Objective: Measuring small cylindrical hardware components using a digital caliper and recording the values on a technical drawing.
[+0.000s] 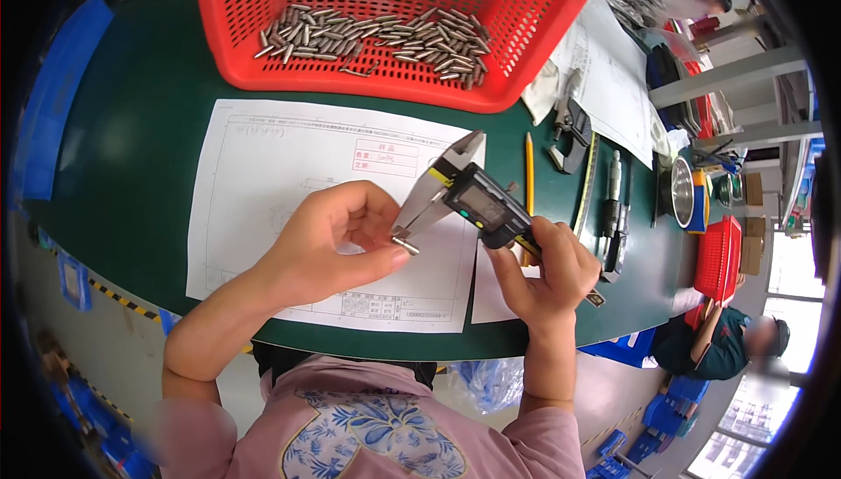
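Between the thumb and fingers of my left hand (337,238) is a small shiny metal pin (406,245), its end poking out past the fingertips. My right hand (549,273) grips a digital caliper (486,205) by its body, with the display facing up. The caliper's jaws (429,190) reach toward my left fingertips, close by the pin; whether they touch it I cannot tell. Both hands are above a printed drawing sheet (254,207) lying on the green table (114,146).
A red perforated basket (394,85) with many metal pins (438,45) stands at the far side. To the right lie a yellow pencil (529,172), a micrometer (571,133), another measuring tool (615,216) and a steel bowl (681,190). A co-worker (723,339) is at the far right.
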The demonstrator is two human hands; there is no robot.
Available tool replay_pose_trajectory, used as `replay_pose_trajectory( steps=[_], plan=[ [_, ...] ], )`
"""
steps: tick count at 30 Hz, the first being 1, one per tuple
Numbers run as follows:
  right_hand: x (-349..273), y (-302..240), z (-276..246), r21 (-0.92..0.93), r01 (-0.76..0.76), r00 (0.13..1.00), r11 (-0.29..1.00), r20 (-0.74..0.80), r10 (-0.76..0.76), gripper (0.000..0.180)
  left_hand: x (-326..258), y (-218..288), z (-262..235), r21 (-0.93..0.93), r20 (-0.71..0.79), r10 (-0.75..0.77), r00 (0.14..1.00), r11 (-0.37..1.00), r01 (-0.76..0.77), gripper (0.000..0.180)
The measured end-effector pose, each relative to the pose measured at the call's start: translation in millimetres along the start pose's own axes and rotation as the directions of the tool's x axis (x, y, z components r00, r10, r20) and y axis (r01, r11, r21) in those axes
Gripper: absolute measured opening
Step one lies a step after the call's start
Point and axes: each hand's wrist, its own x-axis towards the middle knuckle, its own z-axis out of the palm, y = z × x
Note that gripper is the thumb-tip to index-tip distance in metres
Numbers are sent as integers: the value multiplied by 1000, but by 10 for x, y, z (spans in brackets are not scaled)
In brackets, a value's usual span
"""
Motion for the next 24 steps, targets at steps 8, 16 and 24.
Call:
replay_pose_trajectory(
  steps=[8, 16, 24],
  plan=[
    [9, -8, 15, 76, -127, 992, 989, -12, 128, 35, 162, 223, -174, 133, -160, 159, 974, 981, -138, 19],
    [83, -196, 9, 246, -311, 950, 918, 43, 310, 50, 254, 186, -297, 146, 28, 245, 969, 958, -246, 67],
    [255, -800, 155, 611, -242, 946, 754, 320, 45, 50, 3, 114, 66, -330, 87, 148, 985, 937, -111, 61]
  ],
)
